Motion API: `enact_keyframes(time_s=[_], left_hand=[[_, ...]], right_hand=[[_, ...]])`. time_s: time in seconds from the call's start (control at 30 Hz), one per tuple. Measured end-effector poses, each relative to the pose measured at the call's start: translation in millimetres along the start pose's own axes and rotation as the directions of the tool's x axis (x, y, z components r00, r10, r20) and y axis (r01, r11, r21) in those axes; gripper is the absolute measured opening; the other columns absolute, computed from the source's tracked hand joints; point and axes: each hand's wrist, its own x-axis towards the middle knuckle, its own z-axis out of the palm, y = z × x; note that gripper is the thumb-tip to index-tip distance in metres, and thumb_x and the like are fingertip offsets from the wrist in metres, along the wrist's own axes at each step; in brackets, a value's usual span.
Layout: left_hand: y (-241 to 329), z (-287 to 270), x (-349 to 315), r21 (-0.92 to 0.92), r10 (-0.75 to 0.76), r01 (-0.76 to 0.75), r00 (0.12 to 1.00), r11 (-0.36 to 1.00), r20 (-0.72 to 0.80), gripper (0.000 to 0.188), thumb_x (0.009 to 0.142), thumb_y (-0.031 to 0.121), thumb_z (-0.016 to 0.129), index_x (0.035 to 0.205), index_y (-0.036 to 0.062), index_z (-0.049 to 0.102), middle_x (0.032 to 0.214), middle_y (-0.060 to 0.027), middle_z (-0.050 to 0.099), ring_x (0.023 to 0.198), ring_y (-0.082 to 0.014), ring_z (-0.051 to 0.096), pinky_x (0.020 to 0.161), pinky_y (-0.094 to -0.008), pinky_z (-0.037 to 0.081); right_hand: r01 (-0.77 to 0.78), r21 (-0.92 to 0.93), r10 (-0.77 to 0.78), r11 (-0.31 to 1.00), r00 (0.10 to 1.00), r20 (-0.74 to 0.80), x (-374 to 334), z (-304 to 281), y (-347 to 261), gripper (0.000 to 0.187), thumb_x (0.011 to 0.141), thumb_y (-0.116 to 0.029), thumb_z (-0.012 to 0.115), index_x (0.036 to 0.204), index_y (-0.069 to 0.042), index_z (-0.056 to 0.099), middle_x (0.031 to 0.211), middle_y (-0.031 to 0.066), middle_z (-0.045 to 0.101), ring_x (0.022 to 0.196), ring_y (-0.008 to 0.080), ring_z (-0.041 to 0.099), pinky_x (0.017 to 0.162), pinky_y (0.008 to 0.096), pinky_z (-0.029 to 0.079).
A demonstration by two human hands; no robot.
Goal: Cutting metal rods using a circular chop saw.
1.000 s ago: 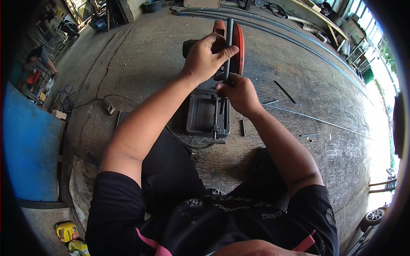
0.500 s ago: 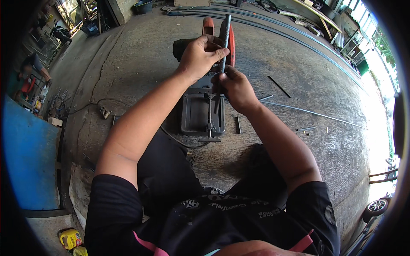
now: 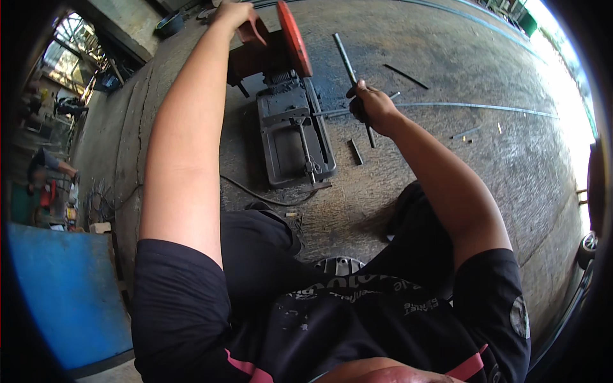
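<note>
A cut-off saw with a red blade guard point(image 3: 294, 38) and a dark metal base point(image 3: 274, 163) stands on the floor in front of me. My left hand point(image 3: 235, 14) is closed at the saw's red handle point(image 3: 255, 30), its fingers partly hidden. To the right of the base, my right hand point(image 3: 375, 107) grips a short grey metal tube point(image 3: 343, 56), which slants upright through the fist and is clear of the saw. A clamp screw point(image 3: 306, 147) lies along the base. From beside the clamp a long thin metal bar point(image 3: 460, 106) runs off to the right.
Short dark offcuts point(image 3: 355, 152) and a dark strip point(image 3: 406, 76) lie on the concrete floor right of the saw. A black cable point(image 3: 255, 196) curves round the base. At the left are a blue panel point(image 3: 64, 293) and, further back, a seated person's leg point(image 3: 57, 166).
My left hand has left the tube and moved up and left to the saw handle. My right hand has carried the tube to the right of the saw. The view has shifted.
</note>
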Motion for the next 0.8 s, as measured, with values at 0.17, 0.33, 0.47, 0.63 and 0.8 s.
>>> enact_keyframes(time_s=[0.17,0.33,0.47,0.63,0.8], left_hand=[[19,17,-35,-0.514,-0.242,0.503,0.836,0.695,0.492,0.027,0.087,0.027,0.055,0.1,0.0036,0.055,0.086,-0.0057,0.055,0.08,-0.0193,0.057,0.075,-0.0459,0.054],[27,52,-96,-0.58,-0.249,0.513,0.844,0.633,0.474,0.026,0.085,0.022,0.058,0.102,0.0027,0.051,0.087,-0.0063,0.05,0.08,-0.0213,0.055,0.077,-0.049,0.054],[1,63,-170,-0.634,-0.315,0.514,0.857,0.578,0.408,0.032,0.08,0.019,0.065,0.098,-0.0015,0.049,0.088,-0.0079,0.049,0.081,-0.0213,0.055,0.075,-0.0451,0.055],[1,70,-184,-0.589,-0.423,0.579,0.815,0.564,0.396,0.063,0.078,0.034,0.069,0.118,-0.0059,0.04,0.105,-0.0159,0.046,0.101,-0.0267,0.05,0.091,-0.0504,0.045],[17,66,-162,-0.571,-0.476,0.651,0.757,0.5,0.447,0.059,0.079,0.029,0.069,0.117,-0.0024,0.038,0.108,-0.017,0.045,0.102,-0.0297,0.049,0.091,-0.0498,0.046]], right_hand=[[-0.239,-0.163,0.21,0.957,0.961,-0.177,36,-39,66,0.053,0.093,-0.054,0.037,0.074,-0.008,0.055,0.056,0.0048,0.048,0.043,0.015,0.038,0.042,0.0319,0.031],[-0.308,0.274,0.347,0.911,0.931,-0.108,35,-39,173,0.047,0.091,-0.053,0.042,0.067,-0.013,0.049,0.055,0.0035,0.046,0.043,0.0167,0.041,0.039,0.0311,0.03],[-0.41,0.325,0.46,0.852,0.884,-0.09,9,-33,204,0.047,0.092,-0.052,0.04,0.065,-0.014,0.046,0.052,0.0027,0.043,0.041,0.017,0.038,0.038,0.0308,0.029],[-0.476,0.073,0.478,0.876,0.878,-0.014,8,-54,214,0.048,0.092,-0.051,0.04,0.061,-0.014,0.046,0.051,0.0021,0.043,0.041,0.0163,0.039,0.038,0.0317,0.029],[-0.53,0.208,0.527,0.822,0.847,0.075,10,-35,213,0.047,0.092,-0.049,0.043,0.062,-0.013,0.044,0.053,0.0016,0.04,0.042,0.0157,0.038,0.039,0.0303,0.029]])
